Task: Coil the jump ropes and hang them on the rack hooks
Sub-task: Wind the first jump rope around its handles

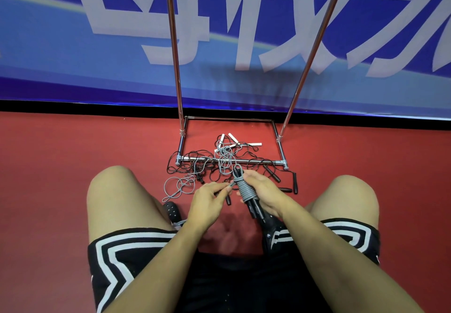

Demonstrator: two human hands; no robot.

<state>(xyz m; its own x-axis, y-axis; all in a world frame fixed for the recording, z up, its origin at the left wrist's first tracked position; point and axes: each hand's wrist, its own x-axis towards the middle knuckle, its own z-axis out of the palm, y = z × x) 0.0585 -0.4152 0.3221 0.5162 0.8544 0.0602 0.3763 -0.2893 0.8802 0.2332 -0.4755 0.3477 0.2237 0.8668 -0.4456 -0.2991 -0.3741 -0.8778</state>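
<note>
My right hand [262, 192] grips a pair of black handles with grey rope [242, 187] wound tightly round them. My left hand [208, 199] pinches the free grey strand just left of that bundle. The loose remainder of the grey rope [179, 187] lies in loops on the red floor to the left. A tangle of black jump ropes [195, 164] with dark handles [294, 183] lies across the base bar of the metal rack [234, 161]. White handles [233, 139] lie inside the rack base. The rack's hooks are out of view above.
Two chrome rack uprights [174, 51] rise in front of a blue banner wall [73, 44]. My bare knees flank the work area on the red floor [48, 166]. A black shoe [172, 211] sits under my left thigh.
</note>
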